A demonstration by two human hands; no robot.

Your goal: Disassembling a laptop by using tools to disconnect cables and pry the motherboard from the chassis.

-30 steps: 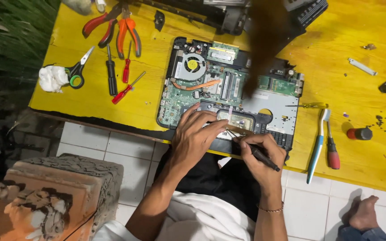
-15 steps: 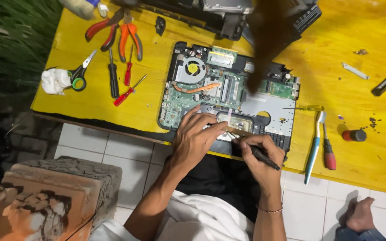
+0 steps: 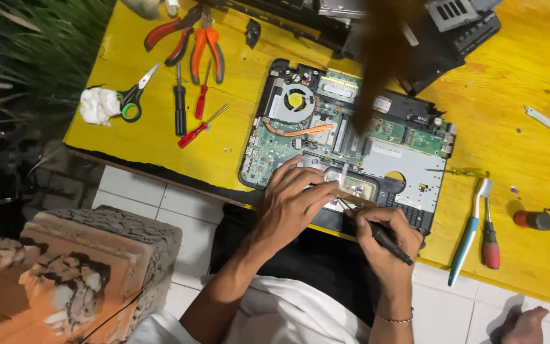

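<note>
An opened laptop base (image 3: 351,140) with a green circuit board and a round fan lies on the yellow table (image 3: 504,108). My left hand (image 3: 291,204) rests on its near edge, fingertips pressing a small brown ribbon strip (image 3: 345,190) beside a metal plate. My right hand (image 3: 383,239) grips black tweezers (image 3: 377,229) like a pen, their tips touching that strip just right of my left fingers.
Left on the table lie scissors (image 3: 132,102), a white wad (image 3: 97,105), orange and red pliers (image 3: 192,38) and small screwdrivers (image 3: 189,108). At the right sit a blue-white toothbrush (image 3: 469,232), a red-handled driver (image 3: 490,245) and a small red cap (image 3: 533,220). A carved stone block (image 3: 77,274) stands at lower left.
The view has shifted slightly. Both hands stay at the laptop's near edge, with the tweezers' tips still at the strip.
</note>
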